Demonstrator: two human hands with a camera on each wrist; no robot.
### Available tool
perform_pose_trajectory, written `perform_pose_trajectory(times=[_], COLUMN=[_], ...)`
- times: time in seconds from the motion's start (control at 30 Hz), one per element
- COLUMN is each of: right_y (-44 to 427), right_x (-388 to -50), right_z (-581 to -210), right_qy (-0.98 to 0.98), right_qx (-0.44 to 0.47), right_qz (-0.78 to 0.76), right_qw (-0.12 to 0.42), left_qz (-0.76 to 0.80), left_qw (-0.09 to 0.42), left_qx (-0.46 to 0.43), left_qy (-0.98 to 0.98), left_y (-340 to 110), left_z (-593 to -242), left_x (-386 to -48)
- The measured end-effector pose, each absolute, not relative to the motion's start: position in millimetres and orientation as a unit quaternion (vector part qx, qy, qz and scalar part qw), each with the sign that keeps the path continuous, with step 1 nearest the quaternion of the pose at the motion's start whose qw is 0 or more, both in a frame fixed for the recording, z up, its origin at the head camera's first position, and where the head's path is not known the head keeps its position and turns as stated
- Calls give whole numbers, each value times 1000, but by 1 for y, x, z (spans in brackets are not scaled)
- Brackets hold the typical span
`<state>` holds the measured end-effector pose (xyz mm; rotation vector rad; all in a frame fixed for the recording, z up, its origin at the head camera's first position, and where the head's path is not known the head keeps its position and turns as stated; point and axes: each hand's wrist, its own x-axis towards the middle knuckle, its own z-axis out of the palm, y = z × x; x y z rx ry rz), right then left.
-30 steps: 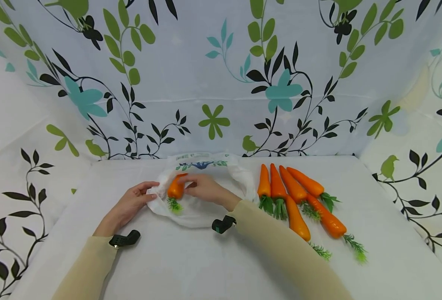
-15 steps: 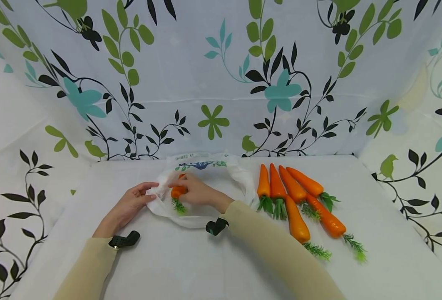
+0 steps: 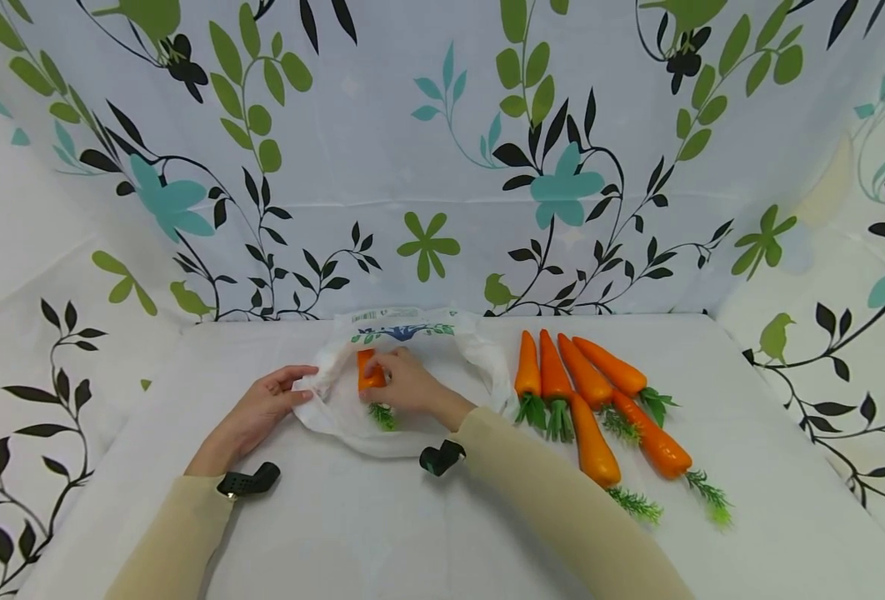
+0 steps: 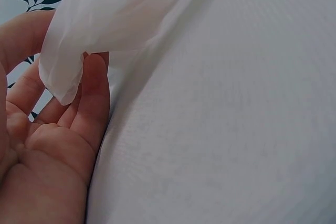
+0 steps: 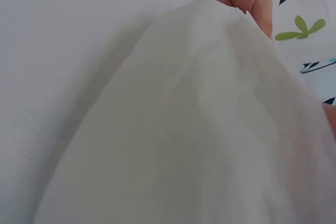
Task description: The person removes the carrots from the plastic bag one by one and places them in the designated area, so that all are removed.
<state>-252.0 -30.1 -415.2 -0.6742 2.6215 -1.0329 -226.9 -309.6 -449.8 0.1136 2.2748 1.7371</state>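
A white plastic bag point(image 3: 405, 443) with a blue and green print lies spread on the table, its mouth toward me. At the bag's left edge, my left hand point(image 3: 266, 400) pinches the film between thumb and fingers. The left wrist view shows the bag's edge point(image 4: 100, 19) passing between them. My right hand point(image 3: 412, 387) reaches into the bag's mouth and grips an orange carrot point(image 3: 367, 373) by its thick end. Its green top point(image 3: 382, 416) points toward me and its tip is hidden. In the right wrist view the bag point(image 5: 168, 129) covers most of the right hand.
Several more carrots point(image 3: 595, 442) with green tops lie in a loose group just right of the bag. A white cloth point(image 3: 337, 533) covers the table. Behind it hangs a leaf-patterned curtain point(image 3: 382, 125).
My right hand has moved the carrot slightly right within the bag's mouth, and the carrot now stands straighter with its green top turned rightward. The left hand has kept its place.
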Motion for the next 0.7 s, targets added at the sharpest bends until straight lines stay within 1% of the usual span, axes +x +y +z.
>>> perform_pose_trajectory(times=[0.2, 0.37, 0.7], right_y=[-25, -26, -24], right_x=[-256, -258, -254], right_z=[-420, -423, -421], right_qy=[881, 879, 883], right_qx=[-223, -232, -224], right_qz=[-402, -402, -394], right_qw=[113, 111, 124], left_qz=[595, 603, 624], left_qw=[138, 136, 135], left_qx=[42, 41, 42], left_qy=[790, 785, 769], left_y=[-310, -311, -310], left_z=[-450, -452, -452], left_x=[-227, -227, -228])
